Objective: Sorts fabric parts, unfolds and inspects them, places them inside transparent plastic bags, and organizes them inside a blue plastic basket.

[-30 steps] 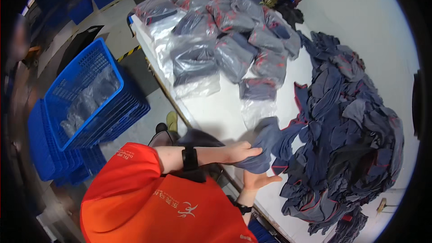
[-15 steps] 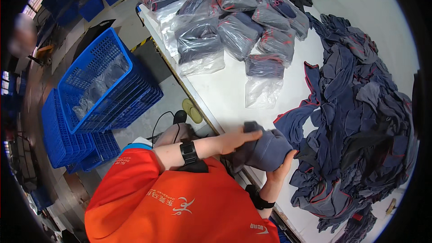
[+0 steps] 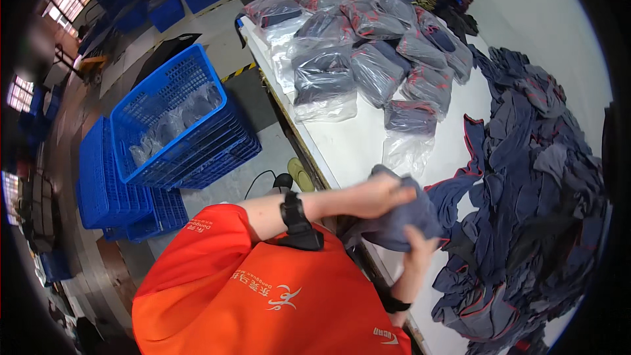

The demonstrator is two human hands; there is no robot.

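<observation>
A dark blue-grey fabric garment [image 3: 420, 209], bunched into a rounded bundle and blurred, is between my hands above the table's near edge. My left hand [image 3: 381, 196] grips its top from the left, the thumb lying across the cloth. From below and to the right, my right hand [image 3: 419, 250] holds the lower side, its fingers smeared by motion. Part of the cloth hangs toward my body behind my left forearm. Just right of the bundle, a loose garment with red trim [image 3: 453, 190] lies on the table.
Several clear-bagged folded garments [image 3: 378, 69] cover the far part of the white table [image 3: 335, 148]. A long heap of loose dark garments [image 3: 526, 184] lines the right side. Blue crates [image 3: 190, 138] stand on the floor at left, the top one holding clear plastic packages [image 3: 181, 118].
My view has shifted, so the table and crates sit further right and slightly lower. Both hands keep the bundle; the right hand has moved inward against its lower side.
</observation>
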